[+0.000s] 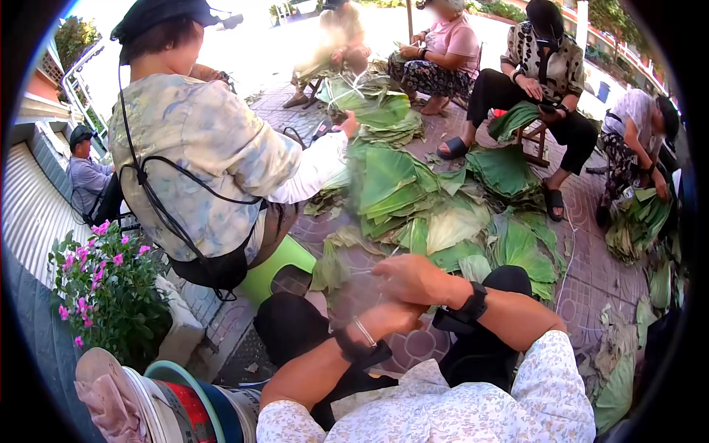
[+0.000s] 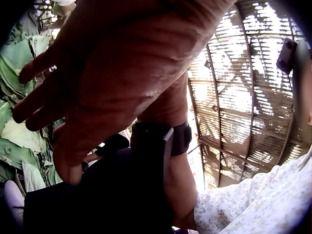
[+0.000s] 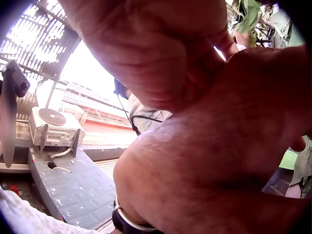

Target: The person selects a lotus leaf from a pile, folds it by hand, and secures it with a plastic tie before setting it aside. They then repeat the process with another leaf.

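My two hands cross in front of my knees in the head view, the right hand point(image 1: 417, 279) lying over the left hand point(image 1: 390, 319). In the left wrist view the left hand point(image 2: 117, 68) has its fingers point(image 2: 41, 66) stretched out and loosely spread, nothing held in them. The right hand point(image 3: 161, 48) bends its fingers close against the left hand in the right wrist view. Its fingertips are hidden, and I cannot tell whether it holds anything. Just beyond the hands lies a pile of large green leaves point(image 1: 391, 181), some dried pale.
At left, a person in a patterned jacket point(image 1: 199, 140) sits on a green stool point(image 1: 277, 269). Other seated people handle leaves across the paving. Pink flowers point(image 1: 96, 258) and stacked buckets point(image 1: 173, 406) stand at my left. More leaves point(image 1: 617, 391) lie at right.
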A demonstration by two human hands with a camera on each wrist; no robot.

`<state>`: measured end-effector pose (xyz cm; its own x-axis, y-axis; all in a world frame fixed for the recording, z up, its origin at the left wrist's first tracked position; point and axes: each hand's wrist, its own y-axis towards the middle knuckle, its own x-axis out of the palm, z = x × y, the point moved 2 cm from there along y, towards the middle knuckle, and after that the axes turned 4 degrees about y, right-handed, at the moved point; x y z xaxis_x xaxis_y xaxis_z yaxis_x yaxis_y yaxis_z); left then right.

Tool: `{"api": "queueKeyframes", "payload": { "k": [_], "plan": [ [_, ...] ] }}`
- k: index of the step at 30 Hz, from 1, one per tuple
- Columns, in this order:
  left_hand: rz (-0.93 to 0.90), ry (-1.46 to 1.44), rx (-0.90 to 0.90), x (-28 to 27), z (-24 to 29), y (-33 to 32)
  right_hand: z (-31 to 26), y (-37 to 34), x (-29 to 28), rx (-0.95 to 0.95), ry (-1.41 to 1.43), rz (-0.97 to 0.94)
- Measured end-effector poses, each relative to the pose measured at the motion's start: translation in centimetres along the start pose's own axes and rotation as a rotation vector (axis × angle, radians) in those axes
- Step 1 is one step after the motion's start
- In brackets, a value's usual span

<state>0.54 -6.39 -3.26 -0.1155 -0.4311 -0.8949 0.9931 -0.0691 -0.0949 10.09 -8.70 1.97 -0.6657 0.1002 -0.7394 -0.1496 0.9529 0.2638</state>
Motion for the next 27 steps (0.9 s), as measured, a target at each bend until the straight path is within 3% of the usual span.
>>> {"api": "queueKeyframes", "payload": {
  "k": [8, 20, 27],
  "plan": [
    [-0.047, -0.034, -0.038, -0.85, 0.54, -0.66, -0.08, 0.27, 0.62, 0.018, -0.022, -0.005],
    [0.071, 0.054, 0.065, -0.01, 0.34, -0.64, -0.42, 0.28, 0.35, 0.016, -0.063, -0.048],
    [0.035, -0.001, 0.051, -0.18, 0.35, -0.62, -0.70, 0.30, 0.08, 0.002, -0.060, -0.051]
  ]
}}
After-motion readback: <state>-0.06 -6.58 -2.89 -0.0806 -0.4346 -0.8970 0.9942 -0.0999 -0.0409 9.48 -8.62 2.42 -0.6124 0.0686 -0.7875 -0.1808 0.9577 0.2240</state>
